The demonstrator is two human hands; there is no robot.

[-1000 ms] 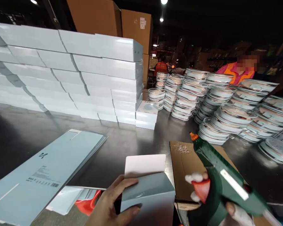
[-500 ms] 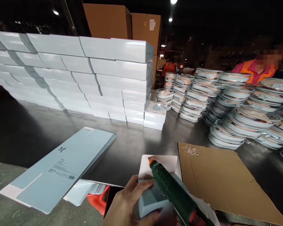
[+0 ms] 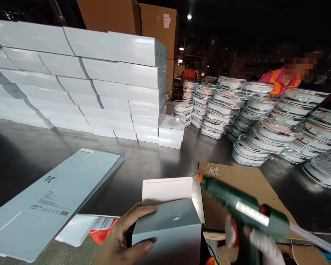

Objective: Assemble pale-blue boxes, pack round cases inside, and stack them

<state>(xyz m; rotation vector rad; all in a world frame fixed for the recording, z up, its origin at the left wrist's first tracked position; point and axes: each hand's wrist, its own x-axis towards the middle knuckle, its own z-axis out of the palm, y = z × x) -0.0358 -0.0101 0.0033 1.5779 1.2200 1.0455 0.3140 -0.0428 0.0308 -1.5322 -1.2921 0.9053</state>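
My left hand (image 3: 129, 235) grips the left side of a pale blue cardboard box (image 3: 168, 224) at the table's near edge, thumb in front and fingers on top. The box's white end flap (image 3: 167, 189) stands out at the far side, with a thin line of glue along its edge. In my right hand (image 3: 260, 239), partly covered in white glove material, is a dark green hot glue gun (image 3: 237, 200). Its orange nozzle points left, just right of the flap and apart from it. A clear glue stick (image 3: 317, 239) sticks out of its rear.
Flat pale blue cartons (image 3: 57, 198) lie at left, overhanging the table (image 3: 143, 158). A wall of stacked white boxes (image 3: 121, 77) stands behind. Stacks of clear-lidded round packs (image 3: 264, 143) fill the right. A cardboard sheet (image 3: 245, 184) bears glue scraps. A person (image 3: 281, 79) is beyond.
The glue gun has swung right, off the flap, and now lies more level. The box has turned and shifted, showing more of its blue faces. My view has moved rightward.
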